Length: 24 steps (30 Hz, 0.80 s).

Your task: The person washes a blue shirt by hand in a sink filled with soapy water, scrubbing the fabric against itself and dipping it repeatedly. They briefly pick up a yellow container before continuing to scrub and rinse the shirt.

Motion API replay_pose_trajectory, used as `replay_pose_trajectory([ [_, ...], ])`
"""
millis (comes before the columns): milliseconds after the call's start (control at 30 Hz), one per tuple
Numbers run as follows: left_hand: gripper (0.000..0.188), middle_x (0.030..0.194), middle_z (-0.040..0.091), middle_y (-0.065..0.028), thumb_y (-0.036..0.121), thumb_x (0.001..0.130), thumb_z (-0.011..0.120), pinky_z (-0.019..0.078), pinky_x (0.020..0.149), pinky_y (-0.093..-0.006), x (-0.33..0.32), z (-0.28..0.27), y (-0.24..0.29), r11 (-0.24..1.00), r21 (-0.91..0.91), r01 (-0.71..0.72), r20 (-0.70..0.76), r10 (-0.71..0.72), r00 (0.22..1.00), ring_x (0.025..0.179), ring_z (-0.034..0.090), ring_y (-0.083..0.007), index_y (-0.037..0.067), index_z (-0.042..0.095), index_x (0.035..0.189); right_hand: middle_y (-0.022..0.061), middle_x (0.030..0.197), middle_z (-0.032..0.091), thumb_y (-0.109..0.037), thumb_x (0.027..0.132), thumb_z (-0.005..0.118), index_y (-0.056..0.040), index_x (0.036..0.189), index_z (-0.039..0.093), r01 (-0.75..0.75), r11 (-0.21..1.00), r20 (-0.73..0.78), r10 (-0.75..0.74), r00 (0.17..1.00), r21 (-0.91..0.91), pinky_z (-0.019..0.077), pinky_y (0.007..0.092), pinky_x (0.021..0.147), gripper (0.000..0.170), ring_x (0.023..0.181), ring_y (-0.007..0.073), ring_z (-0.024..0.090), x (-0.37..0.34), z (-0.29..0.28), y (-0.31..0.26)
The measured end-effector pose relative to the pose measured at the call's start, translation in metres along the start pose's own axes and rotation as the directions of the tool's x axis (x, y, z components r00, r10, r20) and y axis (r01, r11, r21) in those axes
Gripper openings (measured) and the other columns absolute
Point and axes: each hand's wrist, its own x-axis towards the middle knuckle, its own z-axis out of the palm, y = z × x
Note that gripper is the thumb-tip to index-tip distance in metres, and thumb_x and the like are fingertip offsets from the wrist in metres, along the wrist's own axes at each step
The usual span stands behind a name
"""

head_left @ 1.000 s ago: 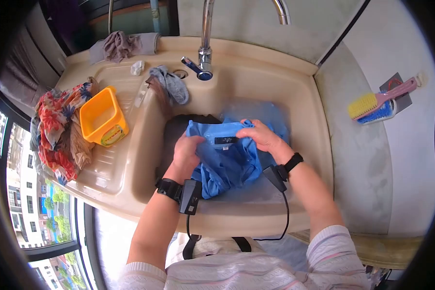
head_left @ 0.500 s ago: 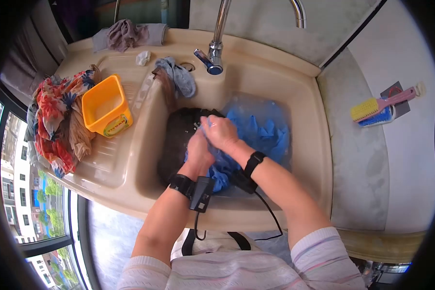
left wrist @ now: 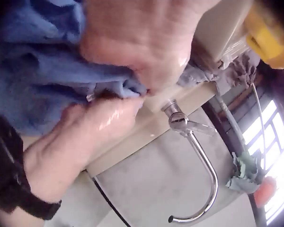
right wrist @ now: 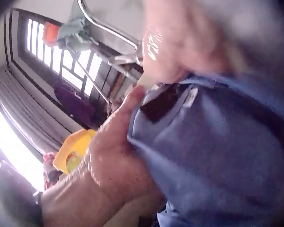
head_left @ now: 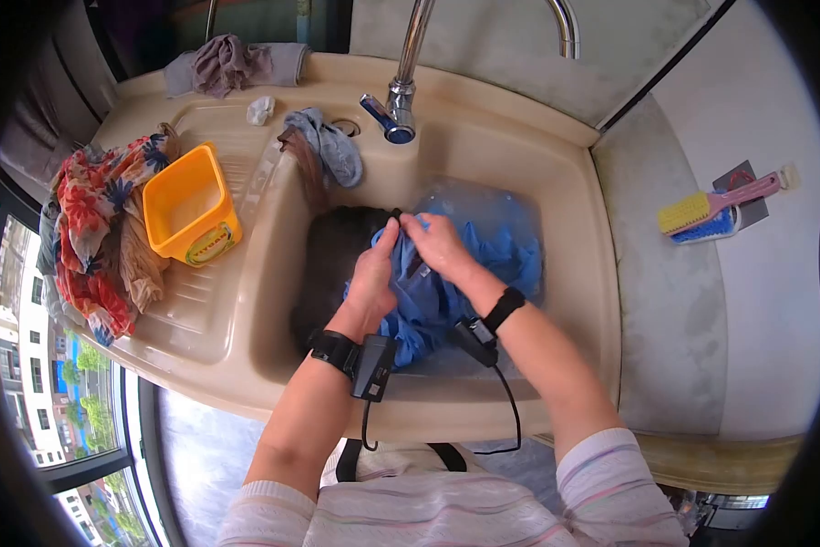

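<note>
Blue garment (head_left: 414,305): labelled edge (right wrist: 142,135) gathered.
Left hand (head_left: 371,281) and right hand (head_left: 437,246) have moved from a wide hold to a close one; both pinch the edge, leaving it folded rather than stretched. Garment is in the sink (head_left: 578,264), dark cloth (head_left: 326,273) at 9 o'clock, faucet (head_left: 400,98) at 12 o'clock.

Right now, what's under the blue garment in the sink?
Dark fabric shows just left of the blue garment; whether it continues underneath, or anything else lies there, is covered from view.
</note>
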Motion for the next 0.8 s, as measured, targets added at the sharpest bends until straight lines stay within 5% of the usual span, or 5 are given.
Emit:
replay_pose_trajectory([
  [133,0.037,0.090,0.062,-0.0120,0.026,0.073,0.068,0.0464,0.070,-0.0347,-0.016,0.010,0.009,0.872,0.489,-0.019,0.020,0.010,1.000,0.080,0.060,-0.0207,-0.004,0.060,0.095,-0.0020,0.080,0.055,-0.034,0.084,0.057,0.0004,0.087,0.060,-0.300,0.879,0.283,0.202,0.938,0.369,0.0412,0.0268,0.068,0.035,0.073,0.0099,0.047,-0.006,-0.036,-0.026],
  [300,0.019,0.079,0.061,-0.0111,0.007,0.070,0.061,0.0467,0.059,-0.0307,-0.006,-0.003,0.016,0.942,0.308,-0.134,-0.083,0.167,0.982,0.068,0.058,-0.0191,-0.006,0.060,0.084,0.0028,0.084,0.058,-0.023,0.080,0.063,0.0006,0.090,0.059,-0.238,0.965,0.439,0.169,0.882,0.107,0.0433,0.0261,0.069,0.026,0.074,0.0096,0.051,-0.007,-0.070,-0.002],
  [500,0.009,0.080,0.059,-0.0097,0.004,0.077,0.055,0.0478,0.064,-0.0338,0.016,-0.014,-0.001,0.991,0.005,-0.131,-0.142,0.130,0.981,0.070,0.058,-0.0215,-0.002,0.057,0.083,0.0082,0.091,0.062,-0.007,0.074,0.063,0.0024,0.096,0.057,-0.376,0.650,0.314,0.216,0.924,0.660,0.0473,0.0285,0.070,0.025,0.080,0.0164,0.058,-0.002,-0.056,0.013],
  [700,0.028,0.085,0.058,-0.0065,0.032,0.084,0.058,0.0462,0.069,-0.0328,0.027,-0.028,-0.008,0.967,-0.162,-0.197,-0.101,0.182,0.978,0.080,0.055,-0.0187,0.005,0.055,0.090,0.0199,0.067,0.057,-0.033,0.083,0.055,-0.0018,0.075,0.058,0.277,0.961,-0.092,-0.278,0.956,-0.027,0.0440,0.0374,0.054,0.032,0.064,0.0341,0.058,-0.024,0.016,-0.052],
  [800,0.024,0.081,0.056,-0.0047,0.033,0.087,0.051,0.0425,0.063,-0.0297,0.030,-0.044,-0.030,0.840,-0.487,-0.239,0.471,0.483,0.738,0.074,0.052,-0.0149,0.010,0.055,0.087,0.0204,0.063,0.056,-0.031,0.085,0.052,-0.0042,0.063,0.053,0.438,0.849,-0.016,-0.463,0.886,-0.296,0.0430,0.0458,0.051,0.034,0.060,0.0404,0.054,-0.040,0.028,-0.072],
])
